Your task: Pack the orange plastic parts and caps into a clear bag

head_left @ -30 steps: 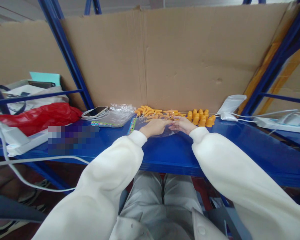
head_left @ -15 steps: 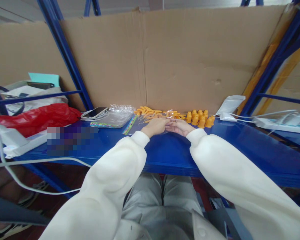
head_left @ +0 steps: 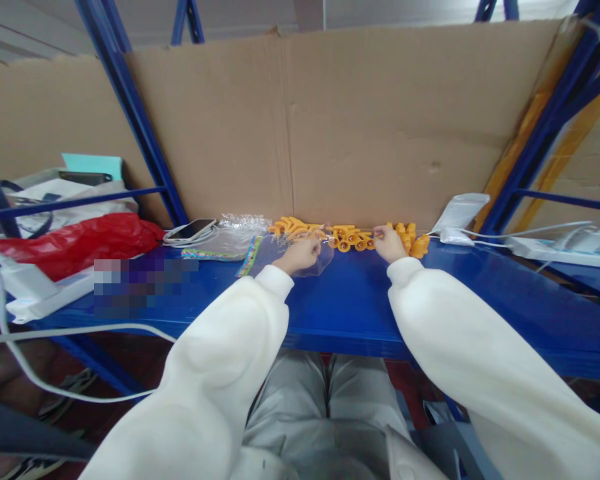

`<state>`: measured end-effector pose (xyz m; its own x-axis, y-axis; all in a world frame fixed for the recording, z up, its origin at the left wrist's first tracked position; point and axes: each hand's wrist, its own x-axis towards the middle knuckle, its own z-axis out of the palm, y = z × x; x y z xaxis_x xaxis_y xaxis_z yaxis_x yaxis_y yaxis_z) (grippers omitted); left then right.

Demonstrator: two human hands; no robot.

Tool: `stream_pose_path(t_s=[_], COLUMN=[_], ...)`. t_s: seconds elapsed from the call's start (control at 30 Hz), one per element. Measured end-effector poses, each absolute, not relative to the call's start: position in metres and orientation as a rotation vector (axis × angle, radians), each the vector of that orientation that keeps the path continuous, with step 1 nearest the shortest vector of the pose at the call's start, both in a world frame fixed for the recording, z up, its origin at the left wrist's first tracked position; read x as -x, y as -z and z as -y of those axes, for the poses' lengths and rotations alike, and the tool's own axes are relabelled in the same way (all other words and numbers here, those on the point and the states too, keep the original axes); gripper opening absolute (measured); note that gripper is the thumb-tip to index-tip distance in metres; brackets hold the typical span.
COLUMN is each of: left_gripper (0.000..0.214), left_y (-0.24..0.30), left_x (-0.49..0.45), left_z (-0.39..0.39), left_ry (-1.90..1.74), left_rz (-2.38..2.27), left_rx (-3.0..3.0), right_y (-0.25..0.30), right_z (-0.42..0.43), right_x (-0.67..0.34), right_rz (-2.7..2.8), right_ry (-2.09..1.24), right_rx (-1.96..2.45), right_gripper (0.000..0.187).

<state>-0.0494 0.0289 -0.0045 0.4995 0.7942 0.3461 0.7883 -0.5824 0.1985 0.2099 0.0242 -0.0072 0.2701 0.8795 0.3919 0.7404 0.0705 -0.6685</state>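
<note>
My left hand [head_left: 300, 254] rests closed on a clear plastic bag [head_left: 280, 255] lying on the blue shelf [head_left: 340, 300], pinching the bag's edge. My right hand [head_left: 389, 243] is closed among small orange rubber pieces [head_left: 350, 237] that lie in a row against the cardboard wall. Its fingertips pinch at one of them, though which I cannot make out. More orange pieces [head_left: 415, 241] sit upright just right of that hand. Both arms wear white sleeves.
A phone [head_left: 193, 229] on a coiled cable and a stack of clear bags [head_left: 230, 237] lie left of the hands. Further left are a red bag [head_left: 75, 241] and white power strip [head_left: 35, 293]. White pouch [head_left: 460, 212] and another power strip [head_left: 560, 248] lie right.
My hands have come apart: the right one moved right and back to the orange pieces, while the left stayed on the clear bag.
</note>
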Motion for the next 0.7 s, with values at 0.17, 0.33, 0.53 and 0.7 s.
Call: stream_pose_path(t_s=[0.17,0.33,0.53,0.7], left_gripper=[0.02,0.019,0.02,0.024], left_y=[0.004,0.002,0.002,0.004], left_x=[0.049,0.049,0.048,0.046], left_z=[-0.028,-0.026,-0.024,-0.025], left_ry=[-0.535,-0.498,-0.463,-0.467], left_rz=[-1.411,-1.414,-1.441,-1.467], left_rx=[-2.694,-2.699,-2.709,-2.712], right_y=[0.011,0.012,0.013,0.013], right_z=[-0.009,-0.005,-0.01,-0.013], right_x=[-0.198,-0.186,-0.176,-0.165], right_rz=[1.902,2.065,2.177,2.191], right_ry=[0.031,0.127,0.229,0.454], right_rx=[1.912,1.911,1.887,1.866], right_gripper=[0.061,0.068,0.061,0.05])
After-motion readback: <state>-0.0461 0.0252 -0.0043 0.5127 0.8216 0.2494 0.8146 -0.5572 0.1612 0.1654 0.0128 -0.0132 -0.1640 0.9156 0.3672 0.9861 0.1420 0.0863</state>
